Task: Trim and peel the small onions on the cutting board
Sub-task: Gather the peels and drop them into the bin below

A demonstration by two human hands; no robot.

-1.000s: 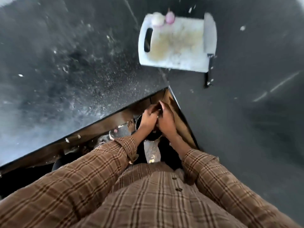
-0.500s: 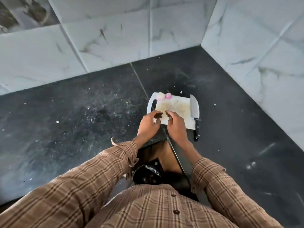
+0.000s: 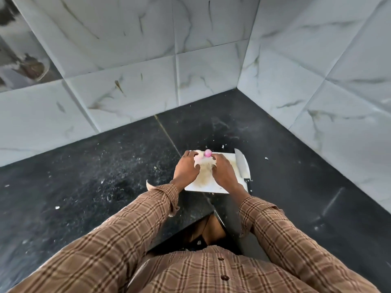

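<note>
A white cutting board [image 3: 231, 166] lies on the black counter near the corner of the walls. Two small onions sit at its far edge: a pale peeled onion [image 3: 199, 157] and a pink onion [image 3: 207, 153] beside it. My left hand [image 3: 186, 169] reaches over the board's left side, and its fingers and thumb curl around the pale onion. My right hand [image 3: 224, 173] hovers over the board's middle, fingers loosely bent, fingertips just short of the pink onion. A knife [image 3: 242, 167] lies along the board's right edge, handle toward me.
The black counter [image 3: 105, 176] is speckled with small white scraps. Marble-patterned tiled walls [image 3: 190, 70] close in behind and on the right. The counter's front edge forms a notch at my waist.
The view rose from below the counter edge to the board. Both hands came up from under the counter and moved forward over the board to the onions.
</note>
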